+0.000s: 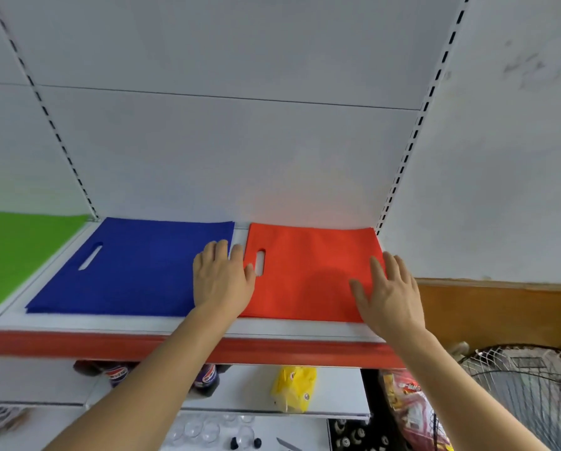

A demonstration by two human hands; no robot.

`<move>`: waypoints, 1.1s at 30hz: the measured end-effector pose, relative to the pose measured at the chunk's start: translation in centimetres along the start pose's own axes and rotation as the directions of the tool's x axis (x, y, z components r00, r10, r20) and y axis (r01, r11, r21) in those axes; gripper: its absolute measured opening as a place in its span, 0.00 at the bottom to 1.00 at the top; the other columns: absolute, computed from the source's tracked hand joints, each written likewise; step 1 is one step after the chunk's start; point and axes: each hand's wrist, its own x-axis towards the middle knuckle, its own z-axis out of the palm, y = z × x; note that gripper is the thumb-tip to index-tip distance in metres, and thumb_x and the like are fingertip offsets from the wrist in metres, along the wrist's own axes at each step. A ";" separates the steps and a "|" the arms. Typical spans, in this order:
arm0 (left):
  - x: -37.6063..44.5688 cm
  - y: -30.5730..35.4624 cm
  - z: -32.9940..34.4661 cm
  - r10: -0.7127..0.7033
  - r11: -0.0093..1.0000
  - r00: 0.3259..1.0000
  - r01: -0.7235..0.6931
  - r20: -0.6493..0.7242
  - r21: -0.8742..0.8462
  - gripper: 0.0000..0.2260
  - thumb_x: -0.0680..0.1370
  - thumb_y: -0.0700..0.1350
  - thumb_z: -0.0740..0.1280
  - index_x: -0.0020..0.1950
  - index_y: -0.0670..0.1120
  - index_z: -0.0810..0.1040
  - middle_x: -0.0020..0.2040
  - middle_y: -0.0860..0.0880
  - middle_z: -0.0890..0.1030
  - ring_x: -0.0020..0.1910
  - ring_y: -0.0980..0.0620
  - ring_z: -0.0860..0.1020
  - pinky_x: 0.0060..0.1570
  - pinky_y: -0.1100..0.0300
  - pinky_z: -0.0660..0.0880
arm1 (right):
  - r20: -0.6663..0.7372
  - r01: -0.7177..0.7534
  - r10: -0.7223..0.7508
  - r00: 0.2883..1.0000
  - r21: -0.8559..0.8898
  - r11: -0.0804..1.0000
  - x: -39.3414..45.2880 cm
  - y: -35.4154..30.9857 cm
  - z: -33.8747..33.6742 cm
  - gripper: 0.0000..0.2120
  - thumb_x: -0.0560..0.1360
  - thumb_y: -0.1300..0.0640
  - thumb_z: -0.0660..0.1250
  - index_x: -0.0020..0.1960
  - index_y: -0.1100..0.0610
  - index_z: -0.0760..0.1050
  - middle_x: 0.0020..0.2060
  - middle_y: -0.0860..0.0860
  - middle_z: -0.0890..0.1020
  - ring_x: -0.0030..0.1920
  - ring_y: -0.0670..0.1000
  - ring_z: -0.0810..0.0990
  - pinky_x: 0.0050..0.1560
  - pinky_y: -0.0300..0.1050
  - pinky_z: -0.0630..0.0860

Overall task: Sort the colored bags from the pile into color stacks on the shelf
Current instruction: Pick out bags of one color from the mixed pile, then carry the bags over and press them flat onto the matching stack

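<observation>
On the white shelf [175, 322] lie three flat stacks of bags side by side. The green stack [15, 252] is at the far left, the blue stack [132, 268] in the middle, the orange-red stack [308, 271] at the right. My left hand [222, 278] lies flat with straight fingers across the gap between the blue stack's right edge and the orange-red stack's left edge, beside its handle slot. My right hand [386, 291] rests flat with spread fingers on the right front part of the orange-red stack.
The shelf has a red front strip [110, 348] and a white slotted back panel [233, 151]. On the lower shelf stand dark bottles [118, 375] and a yellow packet [293, 387]. A wire fan guard [533, 392] sits at the lower right, below a wooden panel [500, 310].
</observation>
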 end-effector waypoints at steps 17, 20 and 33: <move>-9.5 -21.6 -8.4 -0.217 0.971 0.973 0.223 -0.073 0.080 0.34 0.82 0.66 0.56 0.82 0.47 0.65 0.82 0.41 0.64 0.81 0.37 0.59 0.78 0.37 0.58 | -0.028 0.402 -0.401 0.916 0.083 0.912 -6.5 -26.3 -1.7 0.36 0.83 0.32 0.48 0.83 0.54 0.63 0.84 0.57 0.59 0.85 0.58 0.50 0.83 0.58 0.53; -12.4 -28.2 -10.0 -0.275 0.955 0.958 0.282 -0.076 0.096 0.34 0.81 0.67 0.55 0.80 0.47 0.68 0.80 0.40 0.67 0.81 0.37 0.61 0.78 0.36 0.60 | -0.037 0.448 -0.447 0.894 0.119 0.886 -9.0 -32.5 -1.5 0.37 0.83 0.32 0.47 0.84 0.54 0.61 0.84 0.56 0.57 0.85 0.58 0.49 0.83 0.58 0.53; -22.4 -52.7 -14.6 -0.537 0.827 0.834 0.550 -0.126 0.120 0.35 0.83 0.68 0.51 0.84 0.48 0.61 0.84 0.42 0.60 0.83 0.39 0.54 0.80 0.38 0.53 | -0.016 0.691 -0.706 0.708 0.226 0.687 -15.4 -60.8 0.5 0.38 0.83 0.32 0.46 0.82 0.55 0.64 0.83 0.59 0.61 0.83 0.61 0.56 0.82 0.61 0.57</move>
